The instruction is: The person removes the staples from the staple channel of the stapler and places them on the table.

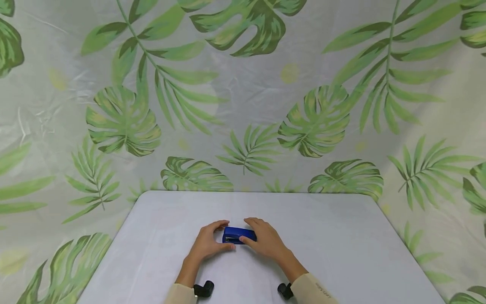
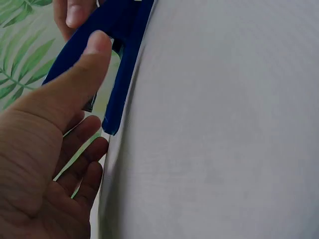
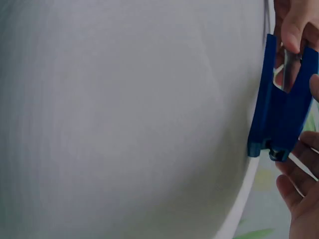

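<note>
A blue stapler [image 1: 237,232] rests on the white table with its mouth end toward my left hand. My left hand [image 1: 206,242] curves loosely around that end, thumb along the near side and fingers beyond the far side. In the left wrist view, its thumb overlaps the stapler [image 2: 119,92] while the other fingers hang relaxed below. My right hand [image 1: 268,240] is at the hinge end. Its thumb lies over the near side of the stapler, and its fingers stretch past the far side. The right wrist view has those fingers [image 3: 299,172] spread apart beside the stapler [image 3: 279,117].
The table [image 1: 334,240] has a white cover and rounded far corners. Behind and beside it hangs a pale curtain [image 1: 258,105] printed with green leaves. Black wrist cameras [image 1: 205,289] sit by both beige sleeves [image 1: 312,289].
</note>
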{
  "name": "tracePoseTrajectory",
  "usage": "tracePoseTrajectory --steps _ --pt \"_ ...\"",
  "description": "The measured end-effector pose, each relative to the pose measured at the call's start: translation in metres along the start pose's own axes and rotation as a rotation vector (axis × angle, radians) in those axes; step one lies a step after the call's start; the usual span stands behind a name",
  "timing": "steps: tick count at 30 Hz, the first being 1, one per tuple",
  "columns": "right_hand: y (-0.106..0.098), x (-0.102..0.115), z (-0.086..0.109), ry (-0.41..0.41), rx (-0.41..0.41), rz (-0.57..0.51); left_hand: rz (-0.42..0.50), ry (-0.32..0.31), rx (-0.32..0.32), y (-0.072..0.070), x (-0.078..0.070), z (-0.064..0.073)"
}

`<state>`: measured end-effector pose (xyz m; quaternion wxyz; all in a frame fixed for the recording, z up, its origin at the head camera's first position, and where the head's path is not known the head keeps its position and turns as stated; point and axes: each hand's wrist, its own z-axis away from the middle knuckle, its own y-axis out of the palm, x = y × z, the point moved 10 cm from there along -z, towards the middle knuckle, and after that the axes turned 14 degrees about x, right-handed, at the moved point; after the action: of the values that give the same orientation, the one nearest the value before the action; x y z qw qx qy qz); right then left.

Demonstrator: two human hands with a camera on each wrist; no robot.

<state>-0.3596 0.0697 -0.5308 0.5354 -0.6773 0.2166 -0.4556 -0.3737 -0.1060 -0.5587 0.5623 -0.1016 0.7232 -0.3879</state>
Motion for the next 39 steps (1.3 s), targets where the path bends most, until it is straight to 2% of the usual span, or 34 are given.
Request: tracePoseTrajectory --steps 4,8,18,26,32,39 --pt "0.007 0.005 -0.004 -0.016 -0.004 0.017 0.036 -0.037 -0.011 0.000 0.009 0.000" --pt "0.007 0.013 -0.006 -0.038 -0.024 0.018 0.065 -0.049 -0.018 -0.001 0.011 0.000" --pt "0.007 0.025 -0.013 -0.074 -0.054 0.037 0.057 -0.076 -0.051 -0.004 0.013 0.001" --pt "0.005 0.028 -0.016 -0.077 -0.058 0.056 0.090 -0.056 -0.042 -0.004 0.011 0.001" --pt "0.006 0.027 -0.017 -0.070 -0.052 0.054 0.099 -0.036 -0.060 -0.004 0.011 0.000" --pt "0.006 0.027 -0.016 -0.073 -0.051 0.047 0.104 -0.038 -0.066 -0.003 0.012 0.000"
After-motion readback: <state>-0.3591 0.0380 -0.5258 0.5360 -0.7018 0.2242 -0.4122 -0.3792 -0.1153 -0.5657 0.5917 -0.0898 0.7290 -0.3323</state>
